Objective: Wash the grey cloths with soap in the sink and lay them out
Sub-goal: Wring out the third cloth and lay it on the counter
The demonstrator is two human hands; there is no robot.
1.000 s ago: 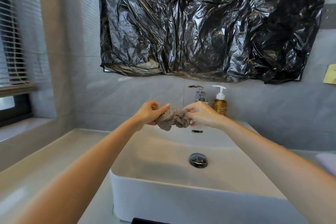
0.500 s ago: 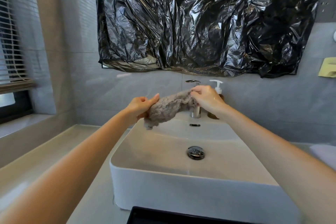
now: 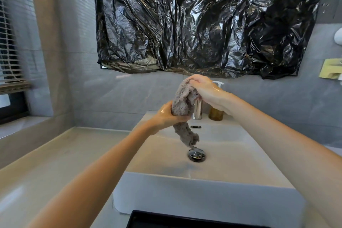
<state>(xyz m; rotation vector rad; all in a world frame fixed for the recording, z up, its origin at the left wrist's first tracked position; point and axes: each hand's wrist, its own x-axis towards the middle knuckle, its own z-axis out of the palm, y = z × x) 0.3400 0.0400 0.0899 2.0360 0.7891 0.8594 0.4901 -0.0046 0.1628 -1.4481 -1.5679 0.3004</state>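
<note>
Over the white sink [image 3: 231, 153], whose basin shows only its metal drain plug [image 3: 197, 154], the right hand [image 3: 205, 90] grips the grey cloth [image 3: 183, 102] by its top and the left hand [image 3: 167, 116] squeezes its middle, its tail dangling just above the plug.

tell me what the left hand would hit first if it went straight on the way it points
Apart from the cloth it grips, the left hand would likely meet the tap first, though depth is unclear.
</note>
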